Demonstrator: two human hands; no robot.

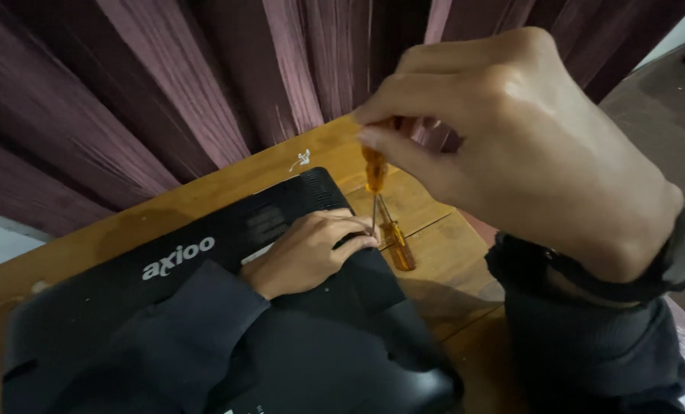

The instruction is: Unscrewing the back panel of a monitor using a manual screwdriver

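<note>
— Screwdriver (374, 170) first: what is it made of?

— It has a translucent amber plastic handle, rounded and slightly ribbed, with a thin bare metal shaft running down from it. The right hand (511, 153) pinches the handle top between thumb and fingertips, knuckles raised, wrist bent down, a dark watch strap (676, 253) at the cuff.

— And where does the tip land?

— On the upturned black laptop (204, 307), right at its far right edge, just beside the left hand's fingertips. The laptop is matte plastic with a ribbed vent strip along the far corner and a pale logo on the base.

— Is there a second tool?

— Yes, another amber-handled screwdriver (397, 244) lies on the worktop (442, 261), slanted, touching or nearly touching the laptop edge; the light is dim, so I can't tell which.

— What is the left hand (308, 253) doing?

— It lies palm down on the laptop base, fingers curled and pressed flat near the shaft, holding the case steady and gripping nothing. A dark sleeve covers the forearm, which stretches across the laptop from the near left.

— The surroundings?

— The worktop is warm brown wood, with a seam visible between its boards. Behind it hangs a plum curtain (204, 77) in deep vertical folds, its weave finely streaked.
</note>
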